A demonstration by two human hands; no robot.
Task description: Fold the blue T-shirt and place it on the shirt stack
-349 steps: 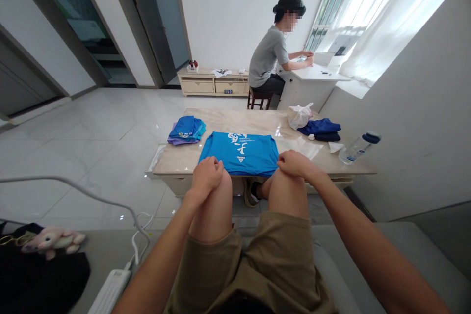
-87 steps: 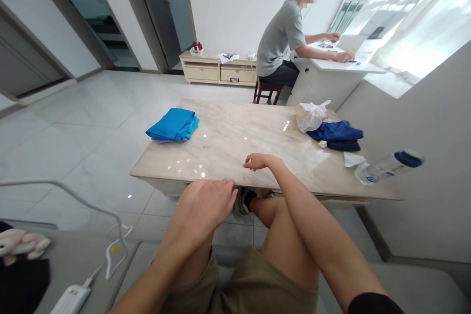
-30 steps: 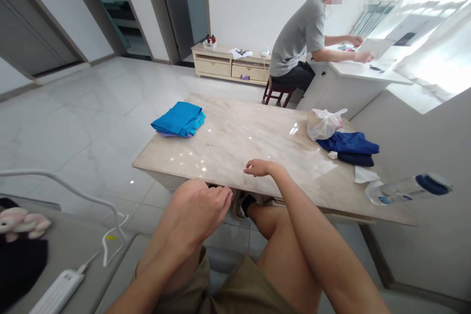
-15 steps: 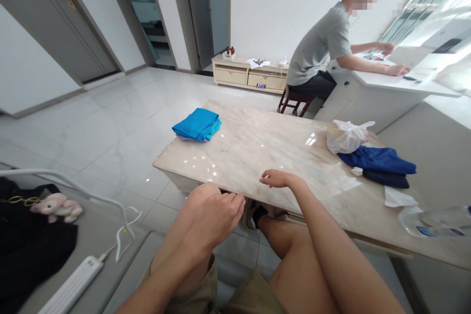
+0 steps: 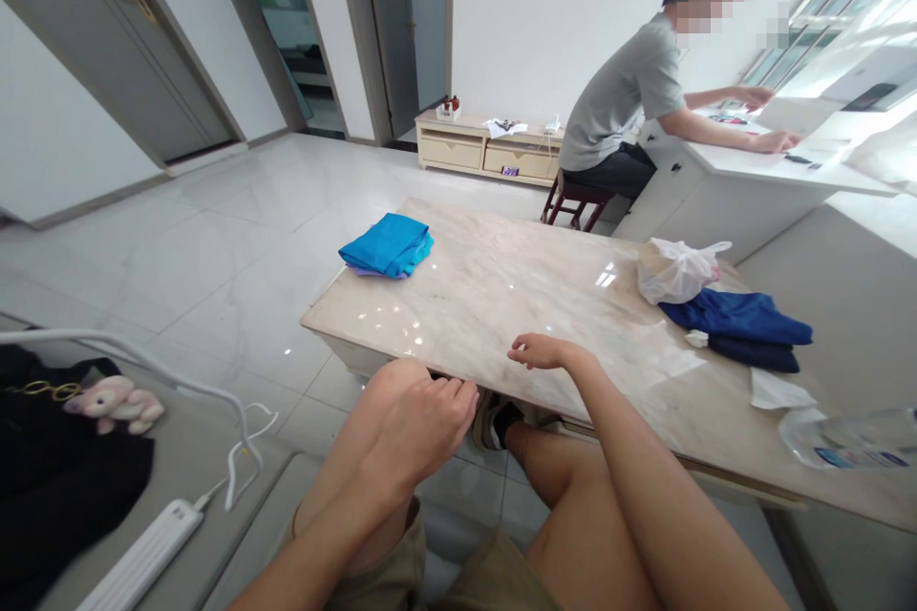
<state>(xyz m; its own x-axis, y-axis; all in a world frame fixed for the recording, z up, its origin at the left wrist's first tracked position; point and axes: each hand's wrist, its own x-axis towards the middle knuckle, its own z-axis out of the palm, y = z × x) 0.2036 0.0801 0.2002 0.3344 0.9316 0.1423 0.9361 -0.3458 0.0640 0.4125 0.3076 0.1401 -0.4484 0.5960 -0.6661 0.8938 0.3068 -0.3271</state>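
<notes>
My left hand (image 5: 434,425) rests on my left knee, its fingers curled into a loose fist with the palm side turned away from view. Nothing sticks out of it. My right hand (image 5: 539,352) lies over the near part of the marble-topped table (image 5: 501,277), fingers loosely bent and apart, holding nothing. A folded stack of blue cloth (image 5: 387,243), with lighter blue and purple layers beneath, sits at the table's far left corner. To the right are dark blue folded clothes (image 5: 745,320) and a white plastic bag (image 5: 677,269).
A clear plastic bottle (image 5: 845,439) lies by white tissue (image 5: 780,389) on the right. Left of me, a grey sofa (image 5: 215,458) carries a power strip (image 5: 143,558), cable, black cloth and pink plush toy (image 5: 118,403). Another person (image 5: 623,95) sits at a white desk (image 5: 774,158).
The view has shifted very slightly, so everything appears a little lower and farther right. Both my hands keep the same pose and place.
</notes>
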